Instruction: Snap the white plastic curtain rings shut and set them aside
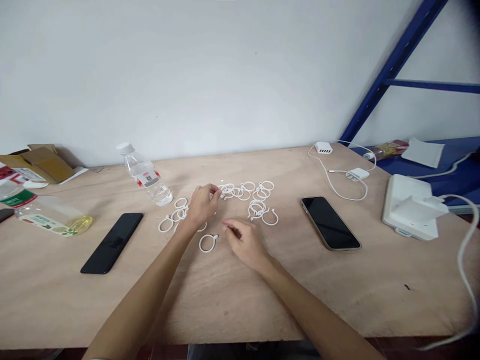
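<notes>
Several white plastic curtain rings, each with a small eyelet or clasp, lie on the wooden table. My left hand [204,204] is closed, its fingertips at the near edge of the far group of rings [240,192]; whether they grip one is hidden. Beneath and left of that hand is another group of rings [178,215], partly covered by it. My right hand [244,241] has its fingers curled in a pinch above the table, and anything in them is too small to make out. Between my forearms lies a single ring [207,243], apart from both hands.
Left of the rings are a water bottle [148,177], a black phone [112,243], a tilted oil bottle [48,215] and a cardboard box [47,162]. On the right lie another phone [330,223], a white charger [410,206] and a cabled USB hub [323,147]. A wall stands behind.
</notes>
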`<control>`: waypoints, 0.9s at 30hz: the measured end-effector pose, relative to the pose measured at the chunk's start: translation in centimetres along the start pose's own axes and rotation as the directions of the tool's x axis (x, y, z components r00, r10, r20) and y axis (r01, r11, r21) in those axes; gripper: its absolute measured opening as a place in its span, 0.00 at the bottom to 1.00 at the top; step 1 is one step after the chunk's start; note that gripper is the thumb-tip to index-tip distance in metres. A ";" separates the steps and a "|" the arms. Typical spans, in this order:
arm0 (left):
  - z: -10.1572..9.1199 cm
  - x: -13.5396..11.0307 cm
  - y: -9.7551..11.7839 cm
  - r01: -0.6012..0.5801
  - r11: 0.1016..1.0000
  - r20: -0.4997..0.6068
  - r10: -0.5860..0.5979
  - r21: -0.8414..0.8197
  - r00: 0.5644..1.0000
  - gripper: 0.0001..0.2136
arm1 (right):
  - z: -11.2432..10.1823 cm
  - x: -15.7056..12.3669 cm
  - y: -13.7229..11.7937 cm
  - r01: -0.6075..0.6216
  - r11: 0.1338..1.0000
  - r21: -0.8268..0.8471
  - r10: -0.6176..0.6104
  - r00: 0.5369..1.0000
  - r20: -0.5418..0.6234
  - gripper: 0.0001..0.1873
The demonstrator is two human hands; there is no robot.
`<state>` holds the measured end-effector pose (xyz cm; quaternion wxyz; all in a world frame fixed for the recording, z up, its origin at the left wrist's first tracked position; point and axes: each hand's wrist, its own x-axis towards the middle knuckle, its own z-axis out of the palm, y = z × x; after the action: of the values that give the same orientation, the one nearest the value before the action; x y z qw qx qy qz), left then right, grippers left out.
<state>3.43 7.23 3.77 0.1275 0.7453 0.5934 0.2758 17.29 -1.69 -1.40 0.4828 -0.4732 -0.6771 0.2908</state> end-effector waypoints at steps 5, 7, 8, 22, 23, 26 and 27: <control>-0.9 -4.3 0.5 -0.302 0.949 0.061 0.298 0.090 0.953 0.09 | -0.6 0.2 0.1 -0.010 0.996 -0.089 -0.010 0.975 -0.221 0.22; -0.9 -5.8 0.4 -0.346 0.937 0.059 0.343 0.052 0.938 0.09 | -0.8 0.2 0.1 0.017 0.987 -0.162 -0.050 0.978 -0.203 0.18; -0.9 -6.3 0.4 -0.351 0.936 0.040 0.350 0.021 0.936 0.09 | -0.8 0.2 0.0 0.031 0.982 -0.189 -0.067 0.981 -0.184 0.14; 0.4 -7.7 1.2 0.124 0.622 0.193 0.045 -0.773 0.980 0.23 | -1.0 0.5 -0.9 -0.329 0.798 0.505 0.317 0.942 0.113 0.15; 0.4 -7.7 1.2 0.157 0.597 0.217 0.030 -0.787 0.976 0.24 | -1.0 0.6 -1.0 -0.355 0.749 0.559 0.330 0.932 0.150 0.14; 0.6 -7.6 0.8 0.216 0.554 0.245 -0.022 -0.804 0.969 0.26 | -1.2 0.7 -1.5 -0.418 0.594 0.687 0.347 0.904 0.250 0.13; 0.7 -7.6 0.7 0.223 0.555 0.243 -0.039 -0.801 0.969 0.26 | -1.3 0.7 -1.7 -0.438 0.555 0.708 0.353 0.894 0.277 0.13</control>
<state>3.26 -0.10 1.58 0.5382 0.5767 0.4345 0.4346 17.79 -1.76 0.77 0.5212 -0.3532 -0.3939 0.6697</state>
